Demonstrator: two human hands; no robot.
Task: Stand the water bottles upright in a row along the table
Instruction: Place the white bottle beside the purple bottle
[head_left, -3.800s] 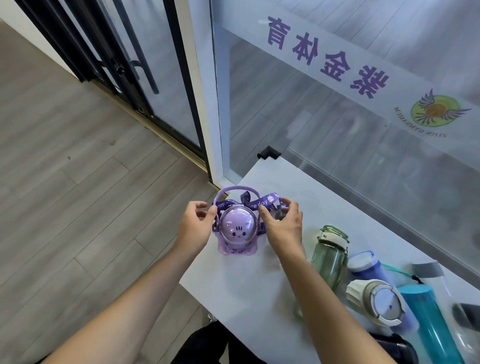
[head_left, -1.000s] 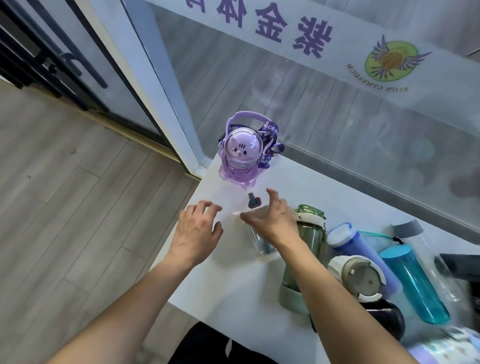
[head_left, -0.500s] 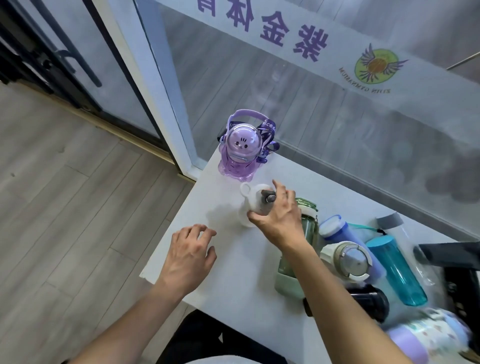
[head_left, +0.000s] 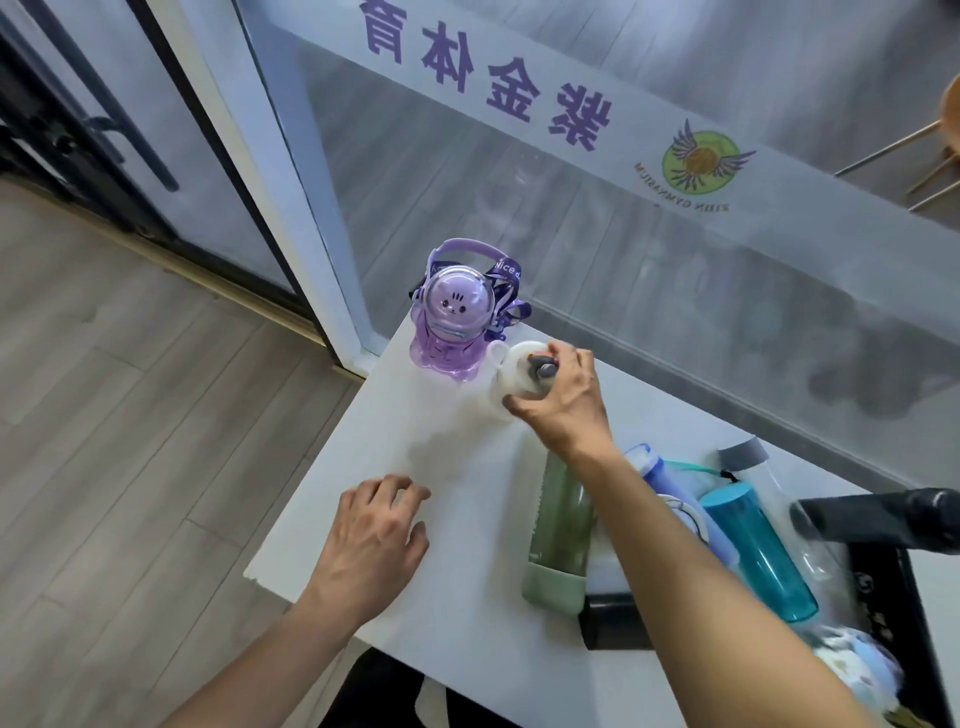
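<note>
A purple bunny-faced bottle (head_left: 451, 317) with a strap stands upright at the far left corner of the white table (head_left: 467, 613). Right beside it, my right hand (head_left: 563, 402) grips the top of a clear bottle with a white lid (head_left: 514, 376), held upright and close to the purple one. My left hand (head_left: 371, 540) hovers over the near left part of the table, fingers apart, holding nothing. A green bottle (head_left: 561, 530) lies on its side under my right forearm. A blue bottle (head_left: 670, 483) and a teal bottle (head_left: 758, 551) lie to its right.
A glass wall (head_left: 623, 218) with purple lettering runs along the table's far edge. A clear bottle with a grey lid (head_left: 748, 457), a black bottle (head_left: 613, 618) and a pale patterned bottle (head_left: 852, 670) lie at the right. A dark bar (head_left: 883, 519) crosses above them. Wooden floor lies to the left.
My right hand has carried the white-lidded clear bottle away from the pile and up next to the purple bottle. My left hand has drawn back toward the near table edge.
</note>
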